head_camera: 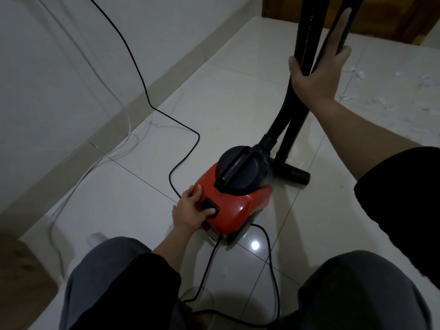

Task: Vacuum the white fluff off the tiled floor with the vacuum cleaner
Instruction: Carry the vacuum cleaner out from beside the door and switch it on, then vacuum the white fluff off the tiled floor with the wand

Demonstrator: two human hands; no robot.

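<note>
A small red vacuum cleaner (234,206) with a black lid and carry handle sits on the white tiled floor (214,103) in the middle of the view. My left hand (190,208) rests on its rear, thumb on the black switch (209,206). My right hand (319,72) grips the black wand (307,32), which stands upright with the hose beside it. The black floor nozzle (294,173) lies on the tiles just right of the vacuum body. White fluff (385,91) is scattered over the tiles at the far right.
A black power cord (147,96) runs down the left wall and loops along the floor to the vacuum's rear, then curls between my knees. Thin white cables (95,163) trail along the skirting. A wooden door frame (381,20) stands at the top right.
</note>
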